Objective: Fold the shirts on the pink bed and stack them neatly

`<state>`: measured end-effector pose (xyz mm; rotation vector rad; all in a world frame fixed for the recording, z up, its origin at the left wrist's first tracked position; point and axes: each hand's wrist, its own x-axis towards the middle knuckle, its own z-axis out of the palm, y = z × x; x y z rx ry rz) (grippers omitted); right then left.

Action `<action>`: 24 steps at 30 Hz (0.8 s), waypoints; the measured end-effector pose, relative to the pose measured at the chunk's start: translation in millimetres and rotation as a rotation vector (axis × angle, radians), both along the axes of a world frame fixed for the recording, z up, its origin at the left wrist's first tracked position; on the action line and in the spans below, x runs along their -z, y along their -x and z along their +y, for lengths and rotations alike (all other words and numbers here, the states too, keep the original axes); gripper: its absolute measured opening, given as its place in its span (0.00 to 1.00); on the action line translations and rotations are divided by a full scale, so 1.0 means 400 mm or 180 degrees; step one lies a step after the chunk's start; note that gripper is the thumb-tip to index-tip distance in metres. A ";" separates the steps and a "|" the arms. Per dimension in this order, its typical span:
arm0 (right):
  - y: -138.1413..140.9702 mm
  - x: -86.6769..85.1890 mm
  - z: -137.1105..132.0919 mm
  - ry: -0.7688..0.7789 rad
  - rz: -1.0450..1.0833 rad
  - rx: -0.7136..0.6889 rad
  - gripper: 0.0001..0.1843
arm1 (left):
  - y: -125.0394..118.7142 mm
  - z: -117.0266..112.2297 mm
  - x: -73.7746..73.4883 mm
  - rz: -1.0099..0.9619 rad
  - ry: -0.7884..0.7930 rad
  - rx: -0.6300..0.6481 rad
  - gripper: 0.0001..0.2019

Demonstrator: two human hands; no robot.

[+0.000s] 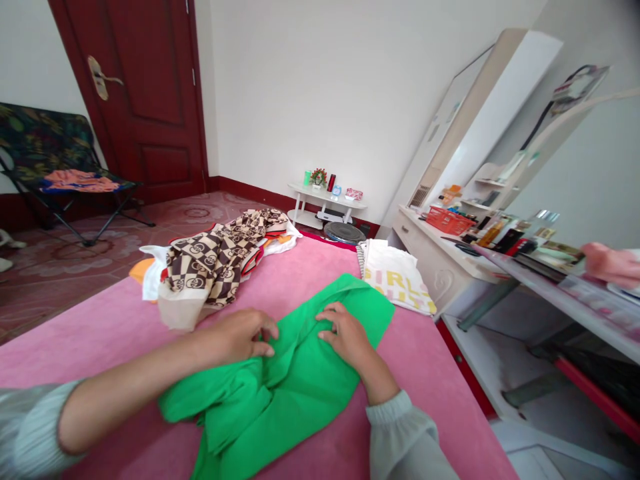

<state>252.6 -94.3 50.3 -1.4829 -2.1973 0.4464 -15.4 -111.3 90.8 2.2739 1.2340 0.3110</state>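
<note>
A bright green garment (pixel 315 380) lies partly folded and creased on the pink bed cover (pixel 435 400); its exact kind is hard to tell. My left hand (pixel 247 337) rests over its left part, fingers bent and thumb apart from them, with nothing visible between. On the garment's upper right part, my right hand (pixel 345 333) touches the cloth with loosely curled, spread fingers. Beyond my left hand lies a loose pile of clothes, topped by a brown and cream checkered garment (pixel 215 257). Past the green garment's far right corner, a folded white garment with yellow and pink lettering (pixel 395 270) lies flat.
On the right stand a white dresser (pixel 425 233) with a red basket (pixel 449 220) and bottles, and a glass-topped table (pixel 540 280). A low white stand (pixel 327 195) is by the far wall. A folding chair (pixel 55 160) holds clothing near the red door (pixel 145 100).
</note>
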 end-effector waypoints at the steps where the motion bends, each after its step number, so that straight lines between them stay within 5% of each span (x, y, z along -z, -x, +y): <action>1: 0.005 0.004 -0.002 -0.0011 0.0024 0.0003 0.14 | -0.013 -0.008 0.012 0.0145 0.0078 0.0069 0.14; 8: -0.004 -0.016 0.006 0.0052 0.0481 0.0044 0.03 | -0.041 -0.040 0.034 0.0231 -0.0064 0.0242 0.02; 11: -0.053 -0.062 0.016 0.0100 0.1221 0.0266 0.04 | 0.009 0.002 0.015 -0.0347 -0.0273 -0.0221 0.07; 16: -0.166 -0.147 0.017 -0.1540 0.2620 0.1335 0.11 | 0.142 0.077 -0.064 -0.1801 -0.0607 -0.1529 0.13; 20: -0.209 -0.164 0.020 -0.2513 0.3716 0.1915 0.13 | 0.188 0.079 -0.107 -0.2799 -0.0560 -0.1868 0.13; 24: -0.202 -0.124 0.043 -0.1564 0.3860 0.1956 0.16 | 0.161 0.075 -0.064 -0.2632 -0.0166 -0.1740 0.16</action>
